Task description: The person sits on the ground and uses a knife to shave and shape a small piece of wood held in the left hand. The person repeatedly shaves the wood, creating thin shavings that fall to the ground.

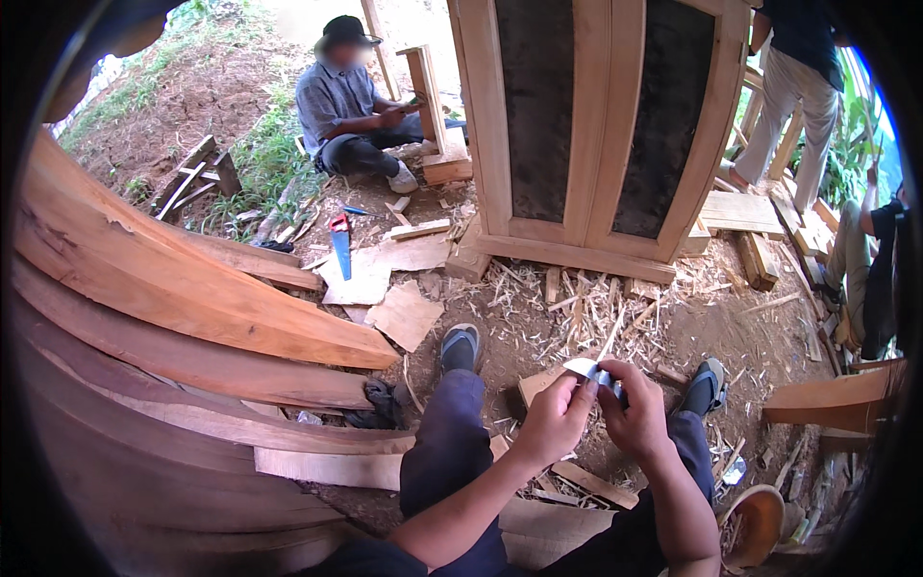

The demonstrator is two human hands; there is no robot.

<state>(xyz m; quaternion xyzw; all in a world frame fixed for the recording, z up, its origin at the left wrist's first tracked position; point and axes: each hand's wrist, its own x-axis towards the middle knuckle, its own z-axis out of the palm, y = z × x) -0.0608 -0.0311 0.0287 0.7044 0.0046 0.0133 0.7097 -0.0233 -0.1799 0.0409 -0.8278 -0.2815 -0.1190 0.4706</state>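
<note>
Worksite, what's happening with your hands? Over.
Left hand and right hand pinching small, flat, whitish-silver piece. Pale wooden block partly hidden behind left hand. Thin, pale wood shavings scattered ahead.

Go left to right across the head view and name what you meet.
Weathered wood pieces → handsaw → left foot → left hand → right hand → right foot → co-worker at the right edge.

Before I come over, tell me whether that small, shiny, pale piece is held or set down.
Held: the left hand and right hand both grip the shiny piece, its pale end sticking out.
</note>
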